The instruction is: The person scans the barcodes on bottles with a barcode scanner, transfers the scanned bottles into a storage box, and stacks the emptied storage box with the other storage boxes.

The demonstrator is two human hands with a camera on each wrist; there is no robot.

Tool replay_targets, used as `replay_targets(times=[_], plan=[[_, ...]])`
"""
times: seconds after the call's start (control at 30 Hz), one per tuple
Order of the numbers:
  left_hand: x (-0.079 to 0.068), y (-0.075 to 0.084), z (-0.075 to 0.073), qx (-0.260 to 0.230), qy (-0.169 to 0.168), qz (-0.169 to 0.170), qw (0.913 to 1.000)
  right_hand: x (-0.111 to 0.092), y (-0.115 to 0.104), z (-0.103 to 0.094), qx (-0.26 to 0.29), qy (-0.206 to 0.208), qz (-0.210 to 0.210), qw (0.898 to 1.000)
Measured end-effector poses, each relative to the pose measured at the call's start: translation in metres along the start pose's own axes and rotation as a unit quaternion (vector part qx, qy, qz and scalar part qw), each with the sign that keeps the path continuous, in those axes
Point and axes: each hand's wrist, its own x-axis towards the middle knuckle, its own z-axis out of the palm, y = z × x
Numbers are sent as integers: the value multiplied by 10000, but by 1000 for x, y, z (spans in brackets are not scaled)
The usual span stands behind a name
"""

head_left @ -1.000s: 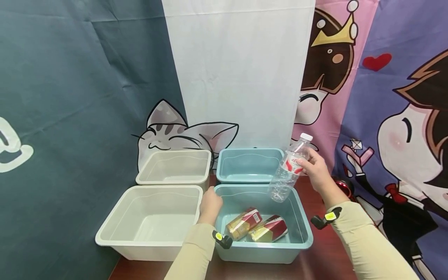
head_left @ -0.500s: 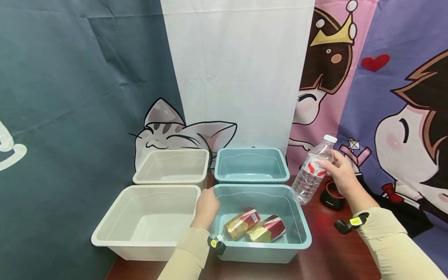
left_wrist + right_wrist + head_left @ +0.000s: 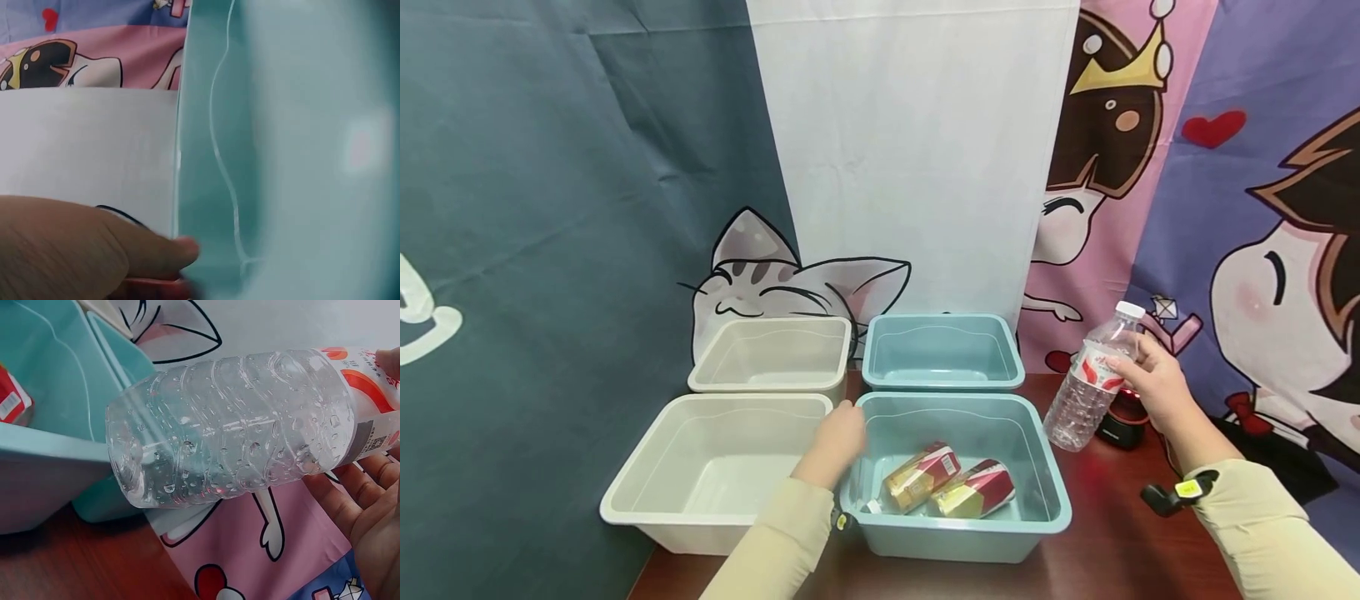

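In the head view my right hand [image 3: 1157,383] holds a clear plastic water bottle [image 3: 1086,387] by its red-and-white label. The bottle tilts with its white cap up, just right of the front blue bin [image 3: 1052,467]. Drops cling inside the bottle [image 3: 231,431] in the right wrist view. My left hand [image 3: 838,437] has curled fingers at that bin's left rim; the thumb [image 3: 156,250] meets the bin edge in the left wrist view, the other fingers mostly hidden. Two gold-and-red cans [image 3: 922,477] lie in the bin, near a small white item [image 3: 872,506].
A smaller blue bin [image 3: 943,387] stands behind the front one. On the left are a large white bin [image 3: 625,500] and a smaller cream one [image 3: 771,389]. A black-and-red device [image 3: 1122,429] sits behind the bottle on the red-brown table [image 3: 1112,517]. Printed curtains hang behind.
My right hand has carried the bottle rightward from above the front blue bin to beyond its right rim. My left hand stays at the left rim, its forearm shifted left.
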Motion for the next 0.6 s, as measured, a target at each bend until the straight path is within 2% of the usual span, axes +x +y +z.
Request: replay_targets(times=[0.1,0.33,0.5,0.6], plan=[[8,-7,-7,32,-320,234,9992,-2,2,-1,-84,-10,27,10000],[15,-29,-14,-410,-924,534,9934,-7,4,-3,-294,-22,90,9995],[13,-40,-15,69,-1100,834,9904,-11,4,-8,-265,73,175,9995],[11,-44,-15,344,-1191,767,9893,-14,4,-12,-351,111,203,9991]])
